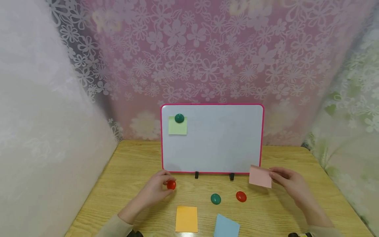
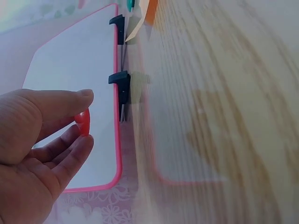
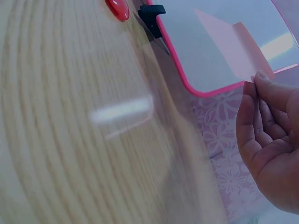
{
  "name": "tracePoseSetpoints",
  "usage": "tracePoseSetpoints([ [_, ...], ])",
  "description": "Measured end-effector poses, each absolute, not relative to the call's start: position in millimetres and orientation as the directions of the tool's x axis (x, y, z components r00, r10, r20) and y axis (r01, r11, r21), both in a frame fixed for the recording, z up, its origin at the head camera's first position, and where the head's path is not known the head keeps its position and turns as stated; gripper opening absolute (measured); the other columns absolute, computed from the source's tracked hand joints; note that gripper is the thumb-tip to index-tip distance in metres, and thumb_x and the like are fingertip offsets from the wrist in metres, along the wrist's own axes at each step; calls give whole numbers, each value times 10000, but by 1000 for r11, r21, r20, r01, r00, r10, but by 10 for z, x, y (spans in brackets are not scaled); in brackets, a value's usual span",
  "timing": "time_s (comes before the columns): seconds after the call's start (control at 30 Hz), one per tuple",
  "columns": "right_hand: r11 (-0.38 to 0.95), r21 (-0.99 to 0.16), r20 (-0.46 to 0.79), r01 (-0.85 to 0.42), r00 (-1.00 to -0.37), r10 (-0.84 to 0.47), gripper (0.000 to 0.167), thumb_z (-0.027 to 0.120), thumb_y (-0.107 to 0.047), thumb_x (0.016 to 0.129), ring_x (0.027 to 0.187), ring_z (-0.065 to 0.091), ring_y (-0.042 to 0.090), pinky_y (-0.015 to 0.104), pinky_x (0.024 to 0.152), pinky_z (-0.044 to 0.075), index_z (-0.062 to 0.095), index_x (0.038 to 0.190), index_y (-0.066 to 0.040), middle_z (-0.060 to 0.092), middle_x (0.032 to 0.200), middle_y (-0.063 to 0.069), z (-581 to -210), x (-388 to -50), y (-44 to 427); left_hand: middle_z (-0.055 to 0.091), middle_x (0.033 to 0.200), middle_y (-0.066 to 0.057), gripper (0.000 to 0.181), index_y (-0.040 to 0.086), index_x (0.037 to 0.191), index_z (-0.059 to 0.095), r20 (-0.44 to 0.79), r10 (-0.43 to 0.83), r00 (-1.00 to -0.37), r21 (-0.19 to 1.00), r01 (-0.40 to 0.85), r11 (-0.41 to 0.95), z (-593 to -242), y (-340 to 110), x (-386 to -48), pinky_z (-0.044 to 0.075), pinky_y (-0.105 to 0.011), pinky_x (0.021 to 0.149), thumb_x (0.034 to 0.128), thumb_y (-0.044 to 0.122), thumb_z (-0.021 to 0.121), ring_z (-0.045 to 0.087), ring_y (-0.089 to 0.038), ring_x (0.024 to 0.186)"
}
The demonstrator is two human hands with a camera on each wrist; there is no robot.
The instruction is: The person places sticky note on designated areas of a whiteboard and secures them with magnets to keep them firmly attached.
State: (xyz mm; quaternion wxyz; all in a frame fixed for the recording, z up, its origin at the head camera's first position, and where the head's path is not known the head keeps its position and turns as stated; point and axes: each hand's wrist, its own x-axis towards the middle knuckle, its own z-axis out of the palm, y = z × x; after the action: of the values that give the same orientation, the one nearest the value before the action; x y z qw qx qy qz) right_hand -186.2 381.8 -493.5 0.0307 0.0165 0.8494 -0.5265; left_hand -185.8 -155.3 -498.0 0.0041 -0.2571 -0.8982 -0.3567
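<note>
My left hand (image 1: 155, 188) pinches a red magnet (image 1: 171, 185) near the board's lower left corner; in the left wrist view the left hand (image 2: 44, 140) holds the magnet (image 2: 83, 122) on edge between thumb and fingertips. A pink note (image 1: 260, 176) is pinched at its right edge by my right hand (image 1: 293, 186), before the board's lower right corner. The right wrist view shows the right hand (image 3: 271, 135) with the pink note (image 3: 250, 49) slightly bent. On the whiteboard (image 1: 219, 138), a green magnet (image 1: 179, 118) sits over the top of a light green note (image 1: 177, 129).
On the wooden table (image 1: 136, 158) lie a green magnet (image 1: 215, 198), a red magnet (image 1: 241, 196), an orange note (image 1: 186, 219) and a blue note (image 1: 226, 226). Black feet (image 1: 196, 175) support the board. Patterned cloth (image 1: 207, 65) stands behind.
</note>
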Motion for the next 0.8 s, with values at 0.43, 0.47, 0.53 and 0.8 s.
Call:
tracePoseSetpoints([
  [0.43, 436, -900, -20, 8, -1000, -23, 600, 665, -402, 1074, 1040, 687, -24, 316, 939, 596, 596, 1442, 67, 699, 1333, 127, -4829, -1979, 3631, 619, 1116, 23, 321, 10, 1179, 775, 213, 436, -874, 658, 459, 597, -4920, -1508, -1845, 611, -413, 875, 873, -13, 871, 632, -185, 982],
  [0.47, 432, -902, -16, 4, -1000, -25, 589, 665, -397, 1075, 1039, 688, -21, 315, 939, 596, 602, 1433, 68, 710, 1312, 107, -4820, -1987, 3618, 620, 1119, 24, 323, 10, 1180, 774, 215, 435, -874, 659, 459, 596, -4919, -1507, -1845, 611, -414, 877, 872, -13, 872, 633, -186, 984],
  [0.53, 424, -906, -10, -4, -1000, -30, 572, 661, -388, 1079, 1041, 690, -16, 316, 943, 595, 607, 1423, 66, 720, 1286, 66, -4805, -2004, 3592, 620, 1121, 23, 328, 11, 1183, 774, 219, 434, -874, 660, 461, 594, -4920, -1504, -1847, 612, -423, 880, 871, -16, 872, 635, -187, 986],
  [0.8, 396, -918, 17, -30, -999, -35, 537, 684, -346, 1072, 1030, 699, -1, 289, 925, 596, 621, 1410, 67, 718, 1285, 91, -4754, -2053, 3447, 619, 1109, 38, 325, 22, 1169, 784, 250, 439, -863, 641, 487, 593, -4919, -1477, -1858, 612, -441, 883, 862, -5, 886, 631, -180, 990],
])
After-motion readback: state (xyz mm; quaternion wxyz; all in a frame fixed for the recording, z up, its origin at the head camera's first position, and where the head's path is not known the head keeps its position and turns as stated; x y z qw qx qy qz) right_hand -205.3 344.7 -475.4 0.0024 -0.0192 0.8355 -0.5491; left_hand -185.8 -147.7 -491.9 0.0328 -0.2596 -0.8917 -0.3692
